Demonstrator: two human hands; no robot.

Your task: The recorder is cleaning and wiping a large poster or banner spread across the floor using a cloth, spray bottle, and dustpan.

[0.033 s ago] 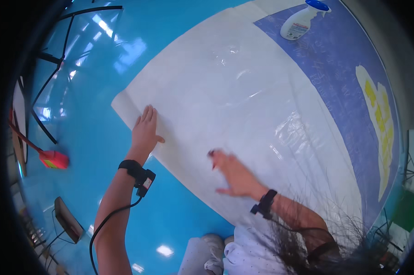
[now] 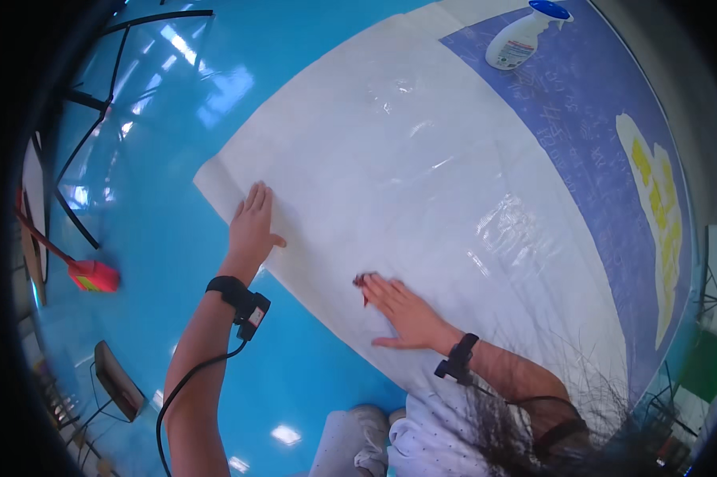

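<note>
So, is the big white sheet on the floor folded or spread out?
Spread out. The white sheet lies flat on the blue floor; left hand and right hand press on it.

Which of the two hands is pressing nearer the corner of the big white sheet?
The left hand. It lies flat close to the corner of the sheet by the blue floor, while the right hand rests farther along the sheet's near edge.

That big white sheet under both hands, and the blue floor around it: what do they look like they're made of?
The white sheet looks like thin plastic film or coated paper: glossy streaks, shallow wrinkles, one edge curling. The blue floor looks like hard, polished coating, perhaps epoxy or vinyl: it mirrors ceiling lights sharply. Left hand and right hand press flat.
</note>
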